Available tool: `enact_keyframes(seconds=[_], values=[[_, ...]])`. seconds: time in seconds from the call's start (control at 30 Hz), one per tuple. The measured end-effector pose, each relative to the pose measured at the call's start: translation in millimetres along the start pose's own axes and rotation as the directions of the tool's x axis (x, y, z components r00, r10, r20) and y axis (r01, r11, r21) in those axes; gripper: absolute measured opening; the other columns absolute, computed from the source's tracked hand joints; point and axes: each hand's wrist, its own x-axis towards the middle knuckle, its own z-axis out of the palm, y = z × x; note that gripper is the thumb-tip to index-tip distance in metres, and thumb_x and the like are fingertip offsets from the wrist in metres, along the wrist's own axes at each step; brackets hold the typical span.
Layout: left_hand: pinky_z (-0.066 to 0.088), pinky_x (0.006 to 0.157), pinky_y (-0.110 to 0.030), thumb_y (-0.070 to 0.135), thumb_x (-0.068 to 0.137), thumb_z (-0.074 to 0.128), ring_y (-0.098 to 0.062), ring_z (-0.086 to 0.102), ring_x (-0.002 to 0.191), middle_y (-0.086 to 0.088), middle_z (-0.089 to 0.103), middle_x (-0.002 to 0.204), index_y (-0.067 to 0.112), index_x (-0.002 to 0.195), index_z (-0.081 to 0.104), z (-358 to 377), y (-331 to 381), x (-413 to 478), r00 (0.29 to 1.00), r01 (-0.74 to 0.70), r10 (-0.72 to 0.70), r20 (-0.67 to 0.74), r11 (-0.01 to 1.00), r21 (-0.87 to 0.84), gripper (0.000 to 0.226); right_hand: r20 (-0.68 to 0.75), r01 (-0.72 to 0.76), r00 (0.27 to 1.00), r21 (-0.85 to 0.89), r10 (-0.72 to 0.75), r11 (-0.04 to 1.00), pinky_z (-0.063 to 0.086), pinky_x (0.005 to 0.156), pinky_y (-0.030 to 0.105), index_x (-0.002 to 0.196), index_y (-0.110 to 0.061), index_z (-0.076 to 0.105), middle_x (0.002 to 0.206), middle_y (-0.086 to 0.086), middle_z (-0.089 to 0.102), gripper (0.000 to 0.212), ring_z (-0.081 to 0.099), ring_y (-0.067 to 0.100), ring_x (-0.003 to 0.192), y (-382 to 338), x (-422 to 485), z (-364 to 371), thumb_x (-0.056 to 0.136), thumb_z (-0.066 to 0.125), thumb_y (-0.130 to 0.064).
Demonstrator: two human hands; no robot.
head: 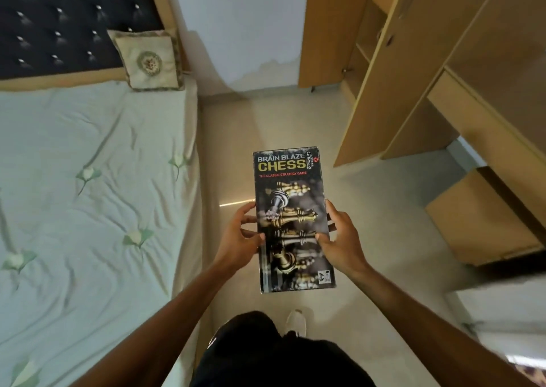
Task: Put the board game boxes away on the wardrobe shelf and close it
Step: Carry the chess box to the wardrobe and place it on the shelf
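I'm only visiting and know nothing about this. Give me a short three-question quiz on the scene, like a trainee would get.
1. True or false: the left hand and right hand both hold the chess box.
2. Where is the bed? A) to the person's left B) to the person's right C) behind the wardrobe
3. Fill in: the wardrobe door stands ____.

Key: 1 true; 2 A; 3 open.

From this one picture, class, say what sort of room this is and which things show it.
Most likely a bedroom: a bed with a pale sheet and dark tufted headboard on the left, a cushion at its head, and a wooden wardrobe with shelves showing on the right.
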Motion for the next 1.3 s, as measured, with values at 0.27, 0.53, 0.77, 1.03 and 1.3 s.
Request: enact_keyframes(seconds=[0.27,0.53,0.77,1.03,1.3], values=[[0.062,0.059,-0.036,-0.003,0.081,0.069,-0.017,0.073,0.08,0.005,0.06,0.115,0.037,0.145,0.034,-15,71,190,0.994,-0.084,0.09,-0.06,0.993,0.088,0.083,0.035,0.028,0.999,0.011,-0.028,1.0,0.042,0.089,0.017,0.152,-0.028,0.022,0.118,-0.007,0.043,0.075,0.045,0.005,0.106,-29,210,-5,0.09,0.059,-0.007],[0.062,0.062,-0.045,-0.007,0.082,0.067,-0.019,0.074,0.083,0.003,0.057,0.118,0.034,0.147,0.033,-64,147,397,0.999,-0.046,0.044,0.03,0.997,0.063,0.085,0.005,-0.011,1.0,-0.033,0.011,0.999,0.052,0.092,0.034,0.151,-0.028,0.023,0.13,0.002,0.047,0.075,0.055,0.018,0.112,-72,420,12,0.089,0.062,-0.016],[0.062,0.063,-0.048,-0.005,0.081,0.068,-0.021,0.074,0.083,0.0,0.055,0.121,0.034,0.148,0.032,-89,213,578,0.995,-0.065,0.057,0.085,0.994,0.088,0.085,-0.064,-0.026,0.998,-0.009,0.025,1.0,0.054,0.09,0.033,0.15,-0.035,0.021,0.125,-0.003,0.05,0.074,0.057,0.015,0.108,-99,596,16,0.09,0.063,-0.021],[0.061,0.059,-0.03,-0.006,0.083,0.065,-0.023,0.069,0.085,-0.003,0.04,0.136,0.031,0.145,0.041,-93,279,797,0.99,-0.118,0.098,0.098,0.969,0.218,0.076,-0.111,0.075,0.991,-0.044,-0.079,0.996,0.046,0.078,0.007,0.146,-0.03,0.036,0.109,-0.005,0.053,0.071,0.056,0.007,0.092,-112,806,4,0.086,0.067,-0.007],[0.061,0.057,-0.029,-0.002,0.084,0.068,-0.029,0.068,0.094,-0.003,0.042,0.134,0.028,0.144,0.042,-62,373,985,0.968,-0.188,0.143,0.206,0.958,0.216,0.073,-0.232,0.037,0.972,-0.002,-0.036,0.999,0.049,0.079,0.016,0.139,-0.03,0.048,0.104,-0.003,0.056,0.061,0.055,0.004,0.092,-120,984,-45,0.086,0.062,-0.002]])
